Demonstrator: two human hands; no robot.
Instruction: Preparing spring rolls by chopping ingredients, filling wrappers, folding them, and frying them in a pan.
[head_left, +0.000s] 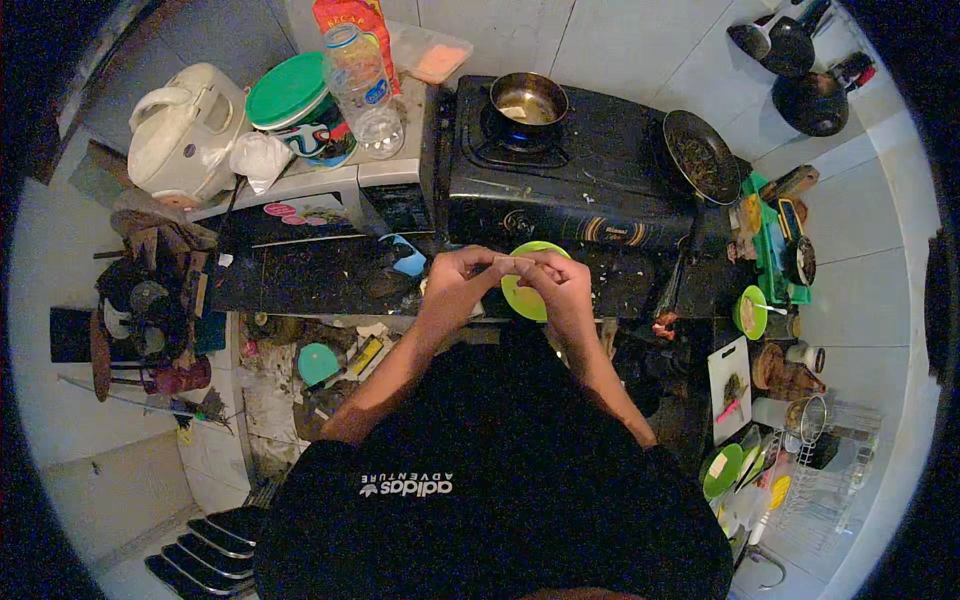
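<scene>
My left hand (459, 279) and my right hand (556, 277) meet at the fingertips above a light green bowl (527, 301). Between them they pinch a small pale piece (513, 259), mostly hidden by the fingers; what it is cannot be made out. The bowl stands at the counter's front, partly covered by my hands. Beyond it, a small metal pot (529, 97) with liquid and a pale piece inside sits on the lit burner of a black gas stove (570, 180).
A frying pan (702, 157) with dark bits rests at the stove's right. Left of the stove are a clear plastic bottle (367, 101), a green-lidded bucket (289, 90) and a rice cooker (184, 139). A white cutting board (729, 390) and a dish rack (829, 457) lie to the right.
</scene>
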